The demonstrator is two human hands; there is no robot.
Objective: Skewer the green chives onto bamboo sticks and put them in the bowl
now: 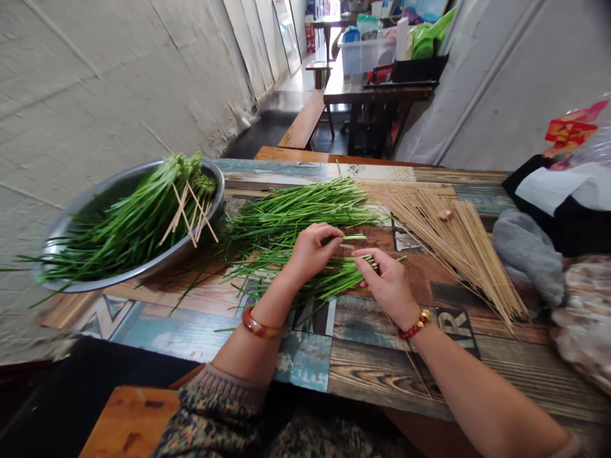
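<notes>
My left hand pinches a few chive stalks, their pale ends pointing right. Just to the right, my right hand is closed around the pale ends of a small row of chives and a thin bamboo skewer. The skewer's tip pokes out toward my left hand, and its long end runs down toward the table's front edge. Under and behind both hands lies a loose pile of green chives. At the left, a metal basin holds more chives, with several skewers through their pale ends.
A spread of bare bamboo skewers lies right of my hands on the patchwork-patterned table. Beyond them are a grey cloth and plastic bags. Farther back, another table bears a clear plastic bin. A wall closes the left side.
</notes>
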